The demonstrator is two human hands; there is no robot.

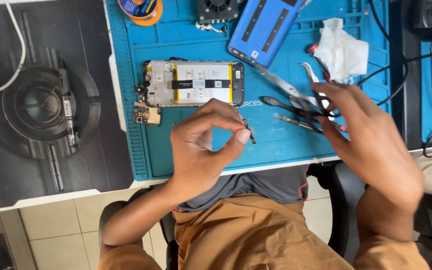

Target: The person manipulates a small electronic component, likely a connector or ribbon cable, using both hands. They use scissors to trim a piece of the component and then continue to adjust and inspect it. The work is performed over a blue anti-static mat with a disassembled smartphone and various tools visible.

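The left hand (203,142) pinches a tiny flex-cable part (248,134) above the blue repair mat (186,40) — light, flimsy, probably best gripped by its edges — while the right hand (363,135) closes on tweezers (296,122).

The person wears trousers (256,235) of an orange-brown colour, made of a plain cloth with soft folds across the lap. Above them is a dark grey shirt (261,182), and its lower edge hangs loose over the waist (a small orange mark shows on the hem at one side). The left hand (203,142) and the right hand (371,140) are bare, without gloves, rings or watch. Both forearms are bare too; no sleeves reach them.
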